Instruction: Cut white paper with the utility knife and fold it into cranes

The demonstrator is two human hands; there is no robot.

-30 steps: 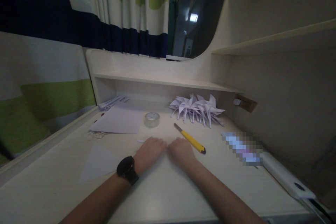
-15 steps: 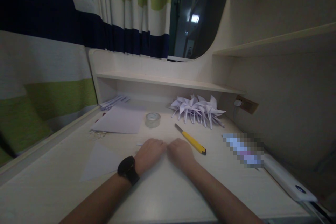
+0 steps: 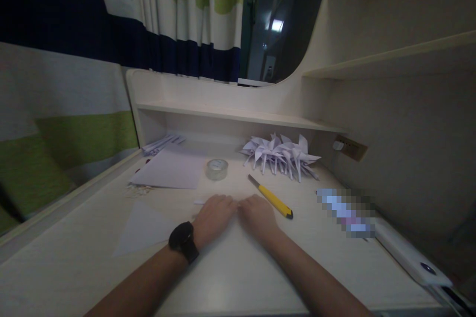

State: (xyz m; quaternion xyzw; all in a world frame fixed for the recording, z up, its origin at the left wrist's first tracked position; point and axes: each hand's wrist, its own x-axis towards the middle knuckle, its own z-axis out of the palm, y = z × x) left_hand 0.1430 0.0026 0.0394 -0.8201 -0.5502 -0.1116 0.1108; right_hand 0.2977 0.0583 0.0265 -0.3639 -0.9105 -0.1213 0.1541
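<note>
Two hands lay knuckles-up on a pale desk [image 3: 230,277], left hand [image 3: 213,213] touching right hand [image 3: 257,212]; whether they gripped anything could not be told. A yellow utility knife [image 3: 271,197] lay just right of the right hand.

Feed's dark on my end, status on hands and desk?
Left hand and right hand knuckle to knuckle, pressed on the desk; whatever lies under them is hidden. Yellow utility knife just right of the right hand, tape roll beyond.
</note>
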